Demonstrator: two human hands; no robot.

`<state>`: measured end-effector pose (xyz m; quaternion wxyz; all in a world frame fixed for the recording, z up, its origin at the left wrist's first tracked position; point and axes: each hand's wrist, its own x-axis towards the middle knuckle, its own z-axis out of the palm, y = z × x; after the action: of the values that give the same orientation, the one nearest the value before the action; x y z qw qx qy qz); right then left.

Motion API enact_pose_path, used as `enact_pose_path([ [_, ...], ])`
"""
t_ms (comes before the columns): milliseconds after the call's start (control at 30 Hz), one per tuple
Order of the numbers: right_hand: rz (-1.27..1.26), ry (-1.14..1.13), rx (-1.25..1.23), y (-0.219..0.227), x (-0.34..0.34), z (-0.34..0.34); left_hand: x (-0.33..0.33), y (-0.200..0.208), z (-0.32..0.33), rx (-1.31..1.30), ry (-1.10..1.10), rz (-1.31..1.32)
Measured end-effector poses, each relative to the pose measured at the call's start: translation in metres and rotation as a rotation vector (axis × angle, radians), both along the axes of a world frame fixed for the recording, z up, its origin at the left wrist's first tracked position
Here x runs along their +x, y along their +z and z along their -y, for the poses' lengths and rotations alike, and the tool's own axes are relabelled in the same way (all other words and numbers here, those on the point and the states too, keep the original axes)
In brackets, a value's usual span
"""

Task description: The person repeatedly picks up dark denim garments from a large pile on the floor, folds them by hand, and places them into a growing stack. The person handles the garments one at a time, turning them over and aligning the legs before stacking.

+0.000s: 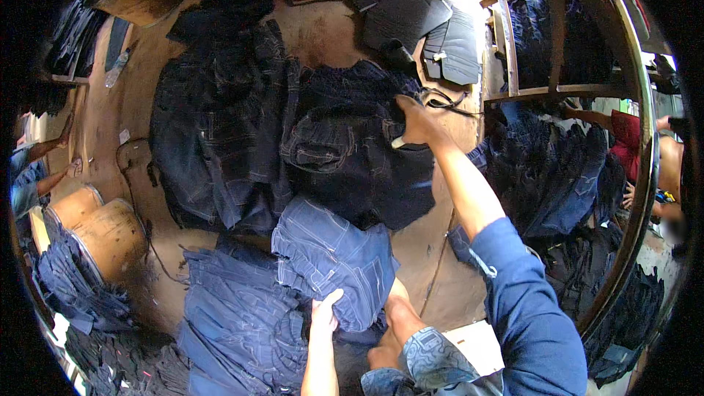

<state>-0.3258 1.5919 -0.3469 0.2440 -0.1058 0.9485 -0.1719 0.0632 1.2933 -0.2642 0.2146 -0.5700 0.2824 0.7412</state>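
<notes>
Blue denim jeans (334, 246), folded in a bundle with pale stitching, lie near the middle front. My left hand (325, 313) grips their lower edge, thumb on top and the other fingers hidden by the cloth. Farther off to the right, my right hand (419, 123) rests at the right side of a pair of black jeans (337, 150), thumb and forefinger spread apart. Its remaining fingers are hard to see. A larger heap of black jeans (220, 132) lies left of that pair, touching it.
A stack of blue jeans (242, 315) lies at the front left, by round wooden stools (110, 238). Dark padded panels (411, 15) sit at the far side. On the right, a frame (642, 139) stands before more denim piles (543, 169) and a person in red (625, 139).
</notes>
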Motion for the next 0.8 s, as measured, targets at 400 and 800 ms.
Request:
enact_pose_path([
  [400, 0.249, 0.456, -0.106, 0.157, 0.241, 0.124, -0.065, 0.006, -0.034, -0.040, 0.043, 0.057],
  [800, -0.195, -0.141, -0.362, 0.077, 0.076, 0.103, 0.055, 0.017, 0.023, -0.195, -0.031, 0.135],
])
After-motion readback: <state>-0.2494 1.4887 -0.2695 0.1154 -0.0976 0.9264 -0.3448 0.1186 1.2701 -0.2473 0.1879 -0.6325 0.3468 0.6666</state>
